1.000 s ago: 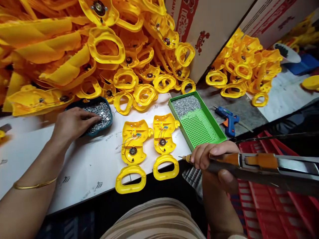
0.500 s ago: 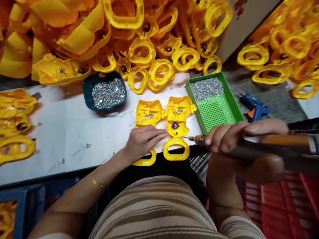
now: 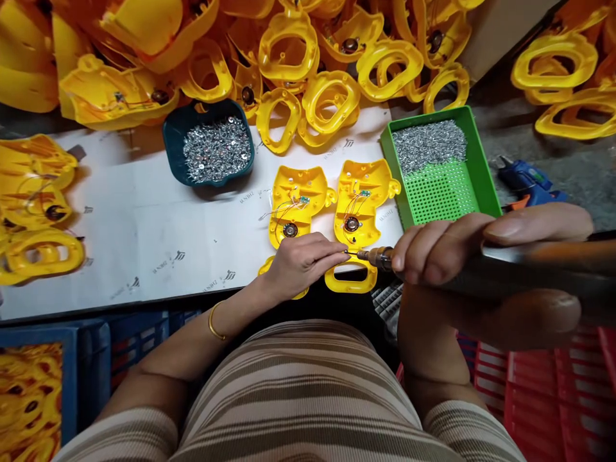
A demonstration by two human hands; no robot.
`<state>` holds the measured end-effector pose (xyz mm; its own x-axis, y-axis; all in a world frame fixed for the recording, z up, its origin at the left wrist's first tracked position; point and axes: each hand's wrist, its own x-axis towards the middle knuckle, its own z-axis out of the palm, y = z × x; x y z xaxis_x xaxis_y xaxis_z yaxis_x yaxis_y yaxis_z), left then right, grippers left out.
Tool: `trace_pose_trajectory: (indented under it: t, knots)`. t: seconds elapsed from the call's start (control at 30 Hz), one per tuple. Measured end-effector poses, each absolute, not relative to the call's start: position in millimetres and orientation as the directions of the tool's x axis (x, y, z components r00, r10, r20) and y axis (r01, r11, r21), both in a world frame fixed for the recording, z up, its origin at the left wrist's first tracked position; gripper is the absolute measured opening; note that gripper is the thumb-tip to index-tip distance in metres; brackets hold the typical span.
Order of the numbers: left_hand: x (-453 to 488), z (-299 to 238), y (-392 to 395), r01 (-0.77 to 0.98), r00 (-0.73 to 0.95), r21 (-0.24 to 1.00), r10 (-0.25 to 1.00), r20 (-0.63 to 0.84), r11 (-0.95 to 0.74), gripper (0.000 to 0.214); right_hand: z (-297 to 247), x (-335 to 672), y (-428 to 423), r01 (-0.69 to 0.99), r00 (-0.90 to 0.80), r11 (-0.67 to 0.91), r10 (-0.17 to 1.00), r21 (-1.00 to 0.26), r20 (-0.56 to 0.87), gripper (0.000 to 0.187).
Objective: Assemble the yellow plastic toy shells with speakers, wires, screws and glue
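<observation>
My right hand [image 3: 481, 276] is wrapped round an electric screwdriver [image 3: 382, 258], which lies nearly level with its bit pointing left. At the bit's tip, my left hand [image 3: 308, 264] pinches a tiny screw [image 3: 345, 251] between thumb and forefinger; its details are hard to make out. Both meet just above the handle loop of the right yellow plastic shell [image 3: 366, 205]. That shell lies open side up, showing a round speaker, wires and a small green circuit board. Beside it is a matching left yellow shell [image 3: 297, 186], its lower part hidden by my left hand.
A dark green bin [image 3: 171, 157] of metal screws stands left of the shells. To their right is a green tray [image 3: 486, 176] with more small metal pieces. Yellow shells [image 3: 289, 51] are heaped behind. A blue glue gun [image 3: 527, 179] lies far right; crates [image 3: 86, 359] stand below.
My left hand has moved right from the left shell, its pinched fingertips now at the screwdriver's bit. The left shell's speaker has come into sight. The camera view has shifted.
</observation>
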<state>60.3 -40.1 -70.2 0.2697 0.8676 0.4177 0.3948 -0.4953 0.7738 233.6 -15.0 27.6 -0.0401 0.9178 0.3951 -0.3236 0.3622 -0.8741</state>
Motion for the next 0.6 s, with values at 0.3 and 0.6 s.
trace_pose_trajectory:
  t: [0.3, 0.6]
  knots:
    - [58.5, -76.4, -43.0, 0.435, 0.299, 0.773, 0.884, 0.361, -0.462, 0.035, 27.5, 233.4, -14.9, -0.311, -0.032, 0.341, 0.929, -0.887, 0.369, 0.031]
    - [62.6, -67.3, -48.3, 0.402, 0.362, 0.828, 0.899, 0.249, -0.391, 0.023, 21.9, 229.2, -22.3, -0.316, -0.032, 0.312, 0.94, -0.896, 0.339, 0.031]
